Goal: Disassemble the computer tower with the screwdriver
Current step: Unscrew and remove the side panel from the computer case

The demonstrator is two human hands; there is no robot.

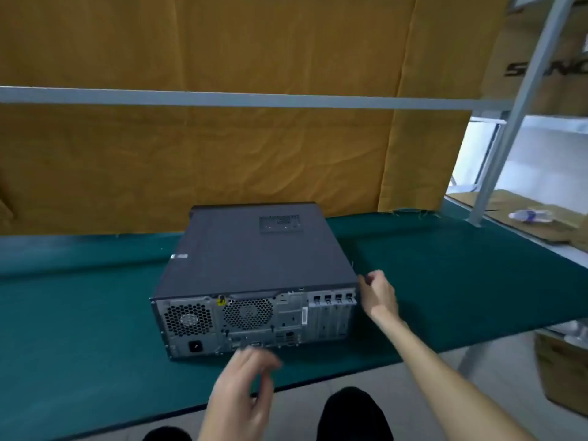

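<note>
A dark grey computer tower (254, 256) lies on its side on the green table (445, 281), its rear panel with fan grilles, ports and a power socket facing me. My right hand (378, 294) rests against the tower's near right corner, fingers curled at the side panel's edge. My left hand (245, 393) hovers just below the rear panel, blurred, fingers loosely apart and holding nothing. No screwdriver is in view.
A yellow cloth (222, 138) hangs behind the table, crossed by a grey metal bar (254, 100). At the right stand a metal shelf post (515, 116), cardboard boxes (556, 370) and a plastic bottle (529, 215). My dark knees (353, 415) show below the table edge.
</note>
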